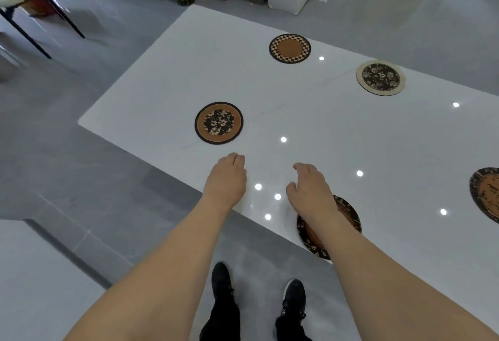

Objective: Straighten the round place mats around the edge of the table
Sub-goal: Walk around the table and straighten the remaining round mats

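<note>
Fingers of the left hand (226, 178) and right hand (310, 192) are curling loosely, gripping nothing. Both are hovering over the table (337, 130), likely approaching the floral mat (218, 123); another mat (348, 216) is overhanging the near edge beneath the right wrist.

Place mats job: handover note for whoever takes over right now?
Left hand: empty, fingers loosely curled, over the near table edge.
Right hand: empty, open, above the near mat, partly hiding it.
Mats: five in view. Near mat hangs over the table edge. Floral mat near the left end, checkered mat and pale-rimmed mat along the far side, a fifth mat cut off at the right.
Done: cannot tell which have been straightened.
Left: pull the near mat fully onto the table, then check the others' spacing.
</note>
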{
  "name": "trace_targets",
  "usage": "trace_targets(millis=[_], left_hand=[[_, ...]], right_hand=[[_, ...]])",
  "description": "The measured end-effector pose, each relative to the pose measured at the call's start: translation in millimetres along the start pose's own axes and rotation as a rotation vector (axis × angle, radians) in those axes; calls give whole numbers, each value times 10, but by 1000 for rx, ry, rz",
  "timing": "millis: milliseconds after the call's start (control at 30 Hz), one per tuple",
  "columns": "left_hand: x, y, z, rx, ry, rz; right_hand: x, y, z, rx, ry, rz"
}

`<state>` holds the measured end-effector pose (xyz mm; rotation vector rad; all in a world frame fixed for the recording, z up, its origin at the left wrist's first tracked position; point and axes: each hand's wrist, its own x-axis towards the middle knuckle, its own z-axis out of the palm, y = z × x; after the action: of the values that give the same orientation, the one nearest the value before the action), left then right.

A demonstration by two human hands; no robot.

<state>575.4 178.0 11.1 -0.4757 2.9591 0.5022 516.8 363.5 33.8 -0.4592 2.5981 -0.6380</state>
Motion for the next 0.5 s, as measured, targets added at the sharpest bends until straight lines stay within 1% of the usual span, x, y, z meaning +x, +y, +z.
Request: trace_targets(millis=[133,267,400,500], left_hand=[[121,-543,-287,27,27,-7],[240,-963,-501,6,12,-81],[374,-1203,-635,19,-33,-133],[547,-1362,-637,-5,-61,-141]], right_hand=[[127,-569,202,9,-2,-25],[281,-997,366,119,-20,-8],[549,-1155,411,196,-82,28],[871,-1209,421,266,-76,85]])
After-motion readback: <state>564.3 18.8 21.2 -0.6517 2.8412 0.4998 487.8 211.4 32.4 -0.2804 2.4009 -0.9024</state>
